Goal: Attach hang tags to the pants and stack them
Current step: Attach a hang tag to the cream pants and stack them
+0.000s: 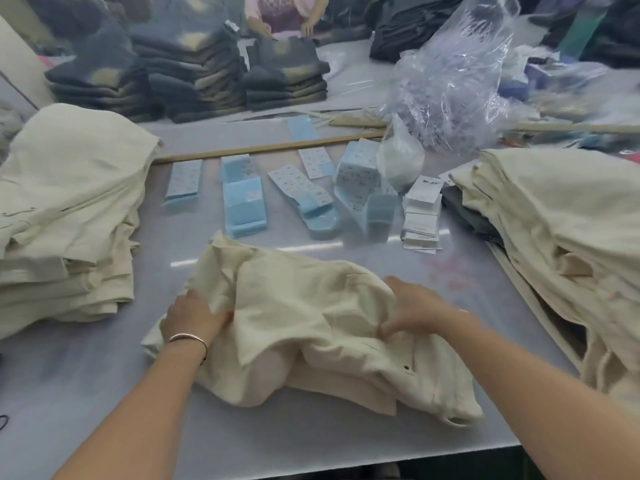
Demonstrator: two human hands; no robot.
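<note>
A crumpled pair of cream pants (304,327) lies on the grey table (104,393) in front of me. My left hand (192,315) grips its left side, fingers curled into the cloth. My right hand (414,311) presses and pinches the fabric near the waistband on the right. Behind the pants, several bundles of blue and white hang tags (244,206) lie in a row, with a white tag pile (420,216) at the right end. A stack of cream pants (65,216) rises on the left, and another heap of cream pants (561,244) sits on the right.
A crinkled clear plastic bag (453,81) stands behind the tags. A long wooden stick (263,148) lies across the table. Stacks of dark pants (187,71) fill the far side, where another person's hands (284,27) work. A dark garment (471,216) lies under the right heap.
</note>
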